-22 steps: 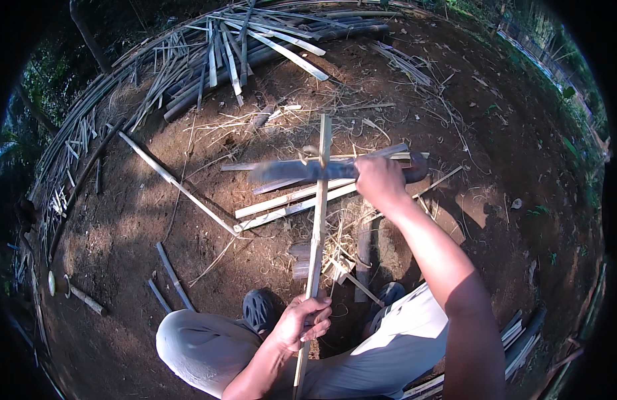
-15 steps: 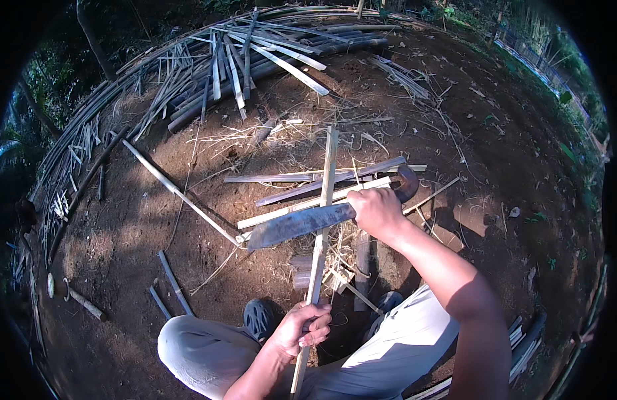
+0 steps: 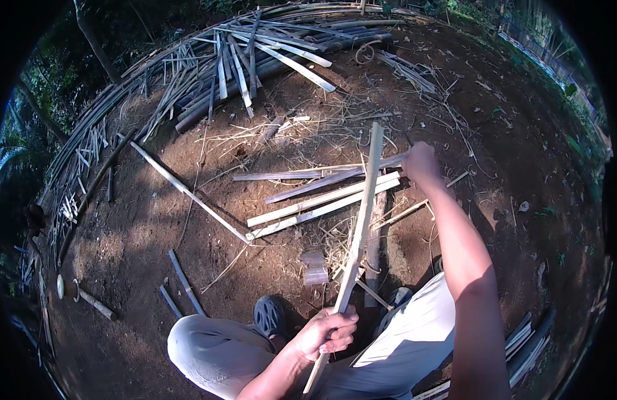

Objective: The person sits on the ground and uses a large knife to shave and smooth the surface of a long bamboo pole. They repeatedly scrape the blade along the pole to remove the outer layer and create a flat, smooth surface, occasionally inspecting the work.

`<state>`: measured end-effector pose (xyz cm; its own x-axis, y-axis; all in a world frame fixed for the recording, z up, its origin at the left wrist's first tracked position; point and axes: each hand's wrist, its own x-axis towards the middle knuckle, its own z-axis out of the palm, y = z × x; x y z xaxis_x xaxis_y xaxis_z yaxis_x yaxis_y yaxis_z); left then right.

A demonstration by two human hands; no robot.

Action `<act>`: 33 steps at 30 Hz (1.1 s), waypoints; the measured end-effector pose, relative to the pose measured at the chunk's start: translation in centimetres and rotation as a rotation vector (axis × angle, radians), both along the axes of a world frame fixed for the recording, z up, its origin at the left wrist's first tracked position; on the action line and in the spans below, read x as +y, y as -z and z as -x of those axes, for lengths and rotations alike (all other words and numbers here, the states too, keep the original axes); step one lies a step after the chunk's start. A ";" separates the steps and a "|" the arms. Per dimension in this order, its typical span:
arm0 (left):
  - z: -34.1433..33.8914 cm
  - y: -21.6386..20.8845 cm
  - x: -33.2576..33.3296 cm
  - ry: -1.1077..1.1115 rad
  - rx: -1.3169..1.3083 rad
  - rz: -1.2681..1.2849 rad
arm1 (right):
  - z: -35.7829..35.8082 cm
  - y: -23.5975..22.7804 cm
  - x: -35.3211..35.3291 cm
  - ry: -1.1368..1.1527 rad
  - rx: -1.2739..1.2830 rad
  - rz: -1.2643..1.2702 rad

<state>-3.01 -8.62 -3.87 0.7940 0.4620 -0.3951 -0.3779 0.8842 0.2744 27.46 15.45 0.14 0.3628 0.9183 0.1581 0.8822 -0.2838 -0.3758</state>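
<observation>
My left hand [image 3: 327, 331] is closed around the lower part of a long, pale split bamboo strip [image 3: 363, 223], which stands slanted up and away between my knees. To the right and farther out, my right hand [image 3: 422, 164] is closed on the handle of a machete, mostly hidden by the fist. Its blade [image 3: 396, 119] shows only as a thin, dark, blurred line pointing away, apart from the strip. Beneath the strip, pale bamboo slats [image 3: 322, 208] and darker ones [image 3: 305, 175] lie across a short log [image 3: 374, 257] on the ground.
A large heap of bamboo poles and splits [image 3: 282, 57] lies at the far side. One long pole [image 3: 182, 187] rests on the soil at left, near a short stick [image 3: 96, 305]. Shavings [image 3: 342, 247] litter the dirt near my shoes [image 3: 270, 316]. More strips [image 3: 527, 343] lie at lower right.
My right hand has moved right and away, swinging the machete from across the strip to pointing outward. The strip's top has shifted right, and my left hand has moved slightly right with it.
</observation>
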 end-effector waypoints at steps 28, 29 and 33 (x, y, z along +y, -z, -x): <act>6.1 -9.0 13.1 -0.814 0.935 -1.099 | 15.3 -4.7 -12.8 -0.598 1.183 0.682; 6.2 -8.7 13.5 -0.827 0.880 -1.110 | 15.4 -4.8 -13.2 -0.627 1.179 0.686; 6.5 -7.6 14.1 -0.811 0.903 -1.118 | 16.0 -3.7 -14.0 -0.735 0.957 0.709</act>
